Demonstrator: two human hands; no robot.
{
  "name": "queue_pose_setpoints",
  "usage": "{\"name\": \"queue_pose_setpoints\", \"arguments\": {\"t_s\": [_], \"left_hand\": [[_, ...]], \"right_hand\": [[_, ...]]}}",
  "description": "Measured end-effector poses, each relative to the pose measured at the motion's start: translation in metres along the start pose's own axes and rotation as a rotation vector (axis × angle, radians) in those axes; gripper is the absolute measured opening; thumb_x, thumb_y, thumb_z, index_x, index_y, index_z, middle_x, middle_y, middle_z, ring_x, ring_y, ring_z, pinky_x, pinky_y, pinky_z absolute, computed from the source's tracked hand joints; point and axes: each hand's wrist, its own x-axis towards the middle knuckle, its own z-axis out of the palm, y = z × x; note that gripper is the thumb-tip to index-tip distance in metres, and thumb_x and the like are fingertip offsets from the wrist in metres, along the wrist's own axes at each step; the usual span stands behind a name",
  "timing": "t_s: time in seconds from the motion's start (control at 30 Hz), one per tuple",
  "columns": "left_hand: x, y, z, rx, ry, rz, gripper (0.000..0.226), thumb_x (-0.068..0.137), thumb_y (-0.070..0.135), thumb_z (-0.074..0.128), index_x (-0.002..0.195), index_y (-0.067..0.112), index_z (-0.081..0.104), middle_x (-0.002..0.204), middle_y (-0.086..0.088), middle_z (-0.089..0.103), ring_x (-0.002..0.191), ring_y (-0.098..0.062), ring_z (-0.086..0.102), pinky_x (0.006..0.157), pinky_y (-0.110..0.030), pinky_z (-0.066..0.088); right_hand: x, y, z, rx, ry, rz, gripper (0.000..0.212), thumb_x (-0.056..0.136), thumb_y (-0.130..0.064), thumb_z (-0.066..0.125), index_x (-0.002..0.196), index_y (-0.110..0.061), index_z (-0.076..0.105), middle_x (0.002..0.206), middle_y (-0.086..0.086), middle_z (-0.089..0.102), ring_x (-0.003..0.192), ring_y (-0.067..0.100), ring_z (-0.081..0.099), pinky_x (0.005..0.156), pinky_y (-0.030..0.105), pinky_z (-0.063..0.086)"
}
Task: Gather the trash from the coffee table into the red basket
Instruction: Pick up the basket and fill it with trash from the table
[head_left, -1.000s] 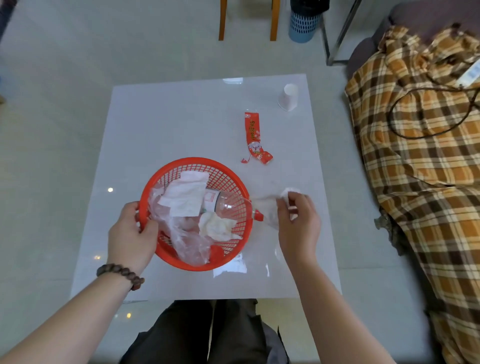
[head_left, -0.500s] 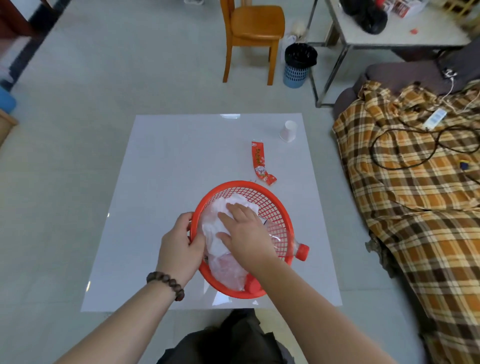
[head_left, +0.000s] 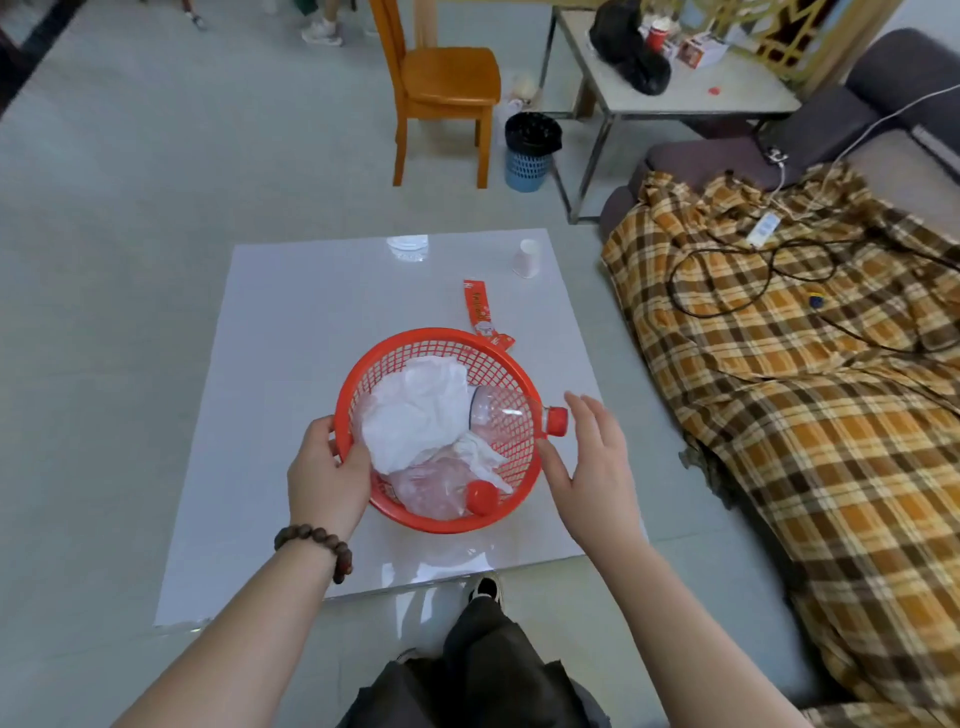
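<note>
The red basket (head_left: 415, 340) sits tilted on the white coffee table (head_left: 291, 322). My left hand (head_left: 327, 478) grips its left rim. Inside lie white tissues (head_left: 415, 415), a clear plastic bag (head_left: 431, 488) and a clear bottle (head_left: 498, 415) whose red cap pokes over the right rim. My right hand (head_left: 592, 462) hovers open just right of the basket, holding nothing. A red snack wrapper (head_left: 480, 312) lies on the table behind the basket. A white paper cup (head_left: 527, 258) stands upside down near the far right corner.
A sofa with a plaid blanket (head_left: 810, 389) and a black cable runs along the right of the table. Beyond the table stand a wooden chair (head_left: 441, 88), a small blue bin (head_left: 530, 153) and a side table (head_left: 691, 93). My legs are at the table's near edge.
My right hand has come out of the basket, where it pressed down the tissue, and now hovers open to the right. The view has tilted up, showing more of the room.
</note>
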Motion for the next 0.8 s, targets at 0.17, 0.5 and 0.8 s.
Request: {"name": "queue_pose_setpoints", "arguments": {"t_s": [0.17,0.5,0.8], "left_hand": [[-0.007,0.002,0.007,-0.025,-0.028,-0.017,0.014,0.091,0.025,0.053,0.104,0.026,0.055,0.087,0.002,0.064,0.073,-0.009,0.060,0.055,-0.026,0.044],[-0.048,0.031,0.070,-0.012,-0.085,0.036,0.015,0.092,0.037,0.051,0.104,0.029,0.056,0.090,0.002,0.066,0.081,-0.019,0.065,0.069,-0.038,0.054],[-0.104,0.113,0.236,-0.023,-0.063,0.041,0.017,0.095,0.035,0.045,0.094,0.024,0.058,0.080,0.002,0.065,0.076,-0.025,0.063,0.068,-0.043,0.054]], "right_hand": [[-0.018,0.021,0.002,0.216,-0.110,0.312,0.070,0.090,-0.045,0.055,0.147,-0.021,0.022,0.143,0.000,0.045,0.122,0.013,0.050,0.099,0.029,0.042],[-0.016,0.069,-0.030,0.505,-0.017,0.341,0.031,0.090,-0.025,0.053,0.113,-0.044,0.046,0.076,-0.016,0.067,0.070,-0.008,0.061,0.054,0.006,0.042],[0.035,0.221,-0.137,0.468,-0.018,0.320,0.028,0.092,-0.024,0.048,0.120,-0.027,0.050,0.071,0.004,0.062,0.057,0.007,0.053,0.051,0.015,0.040]]}}
